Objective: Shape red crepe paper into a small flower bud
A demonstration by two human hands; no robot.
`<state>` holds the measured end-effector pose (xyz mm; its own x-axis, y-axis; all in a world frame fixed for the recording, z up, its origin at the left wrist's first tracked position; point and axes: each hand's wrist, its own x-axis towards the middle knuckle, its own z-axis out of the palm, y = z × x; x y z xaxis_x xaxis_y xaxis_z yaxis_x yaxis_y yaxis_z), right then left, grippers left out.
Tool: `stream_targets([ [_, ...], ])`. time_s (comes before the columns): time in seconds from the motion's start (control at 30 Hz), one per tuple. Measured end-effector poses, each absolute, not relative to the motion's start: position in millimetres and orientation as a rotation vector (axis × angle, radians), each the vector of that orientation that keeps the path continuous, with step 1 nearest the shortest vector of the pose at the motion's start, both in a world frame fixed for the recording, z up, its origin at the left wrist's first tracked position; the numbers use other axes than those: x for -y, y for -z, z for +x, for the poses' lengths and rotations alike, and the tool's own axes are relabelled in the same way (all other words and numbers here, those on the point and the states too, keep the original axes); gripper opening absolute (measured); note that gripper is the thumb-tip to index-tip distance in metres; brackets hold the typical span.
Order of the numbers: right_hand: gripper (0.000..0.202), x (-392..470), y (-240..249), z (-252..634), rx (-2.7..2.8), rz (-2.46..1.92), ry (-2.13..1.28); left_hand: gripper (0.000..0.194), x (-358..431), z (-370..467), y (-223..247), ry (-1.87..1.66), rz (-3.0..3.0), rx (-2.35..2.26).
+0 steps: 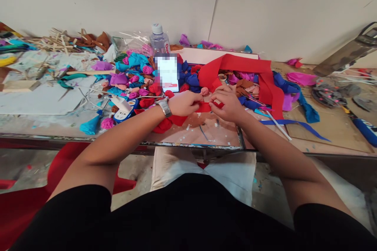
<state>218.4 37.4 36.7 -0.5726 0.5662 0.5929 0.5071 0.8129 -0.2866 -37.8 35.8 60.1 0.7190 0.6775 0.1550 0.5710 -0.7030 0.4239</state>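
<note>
Both hands meet over the middle of the cluttered table, close together. My left hand (185, 104), with a watch (163, 107) on its wrist, is closed on one end of a short red fabric strip (204, 107). The strip's other end is pinched between the fingers of my right hand (226, 104). Just beyond my hands lies a long folded red cloth band (235, 62). Fabric rosettes in blue, pink, red and brown are heaped around, such as a pink rosette (147, 70). A lit phone (169, 74) leans behind my left hand.
A water bottle (159, 41) stands by the wall, a dark tumbler (344, 55) at the right. A power strip (126, 111) with a plug lies left of my forearm. Wooden sticks (63, 41) pile up at the far left; a blue ribbon (300, 124) trails at right.
</note>
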Motion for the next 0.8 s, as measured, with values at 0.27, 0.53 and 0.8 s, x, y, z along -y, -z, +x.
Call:
stream_targets([
  [0.27, 0.013, -42.7, -40.1, 223.7, 2.267, -0.762, -0.078, 0.022, -45.1, -43.7, -63.2, -0.289, 2.602, -1.143],
  [0.53, 0.013, -46.1, -33.2, 221.3, 2.389, -0.616, -0.179, 0.023, -41.8, -42.1, -63.9, -0.348, 2.582, -0.812],
  [0.8, 0.015, -42.1, -32.3, 219.8, 2.394, -0.66, -0.236, 0.027, -37.2, -38.9, -66.4, -0.38, 2.565, -0.715],
])
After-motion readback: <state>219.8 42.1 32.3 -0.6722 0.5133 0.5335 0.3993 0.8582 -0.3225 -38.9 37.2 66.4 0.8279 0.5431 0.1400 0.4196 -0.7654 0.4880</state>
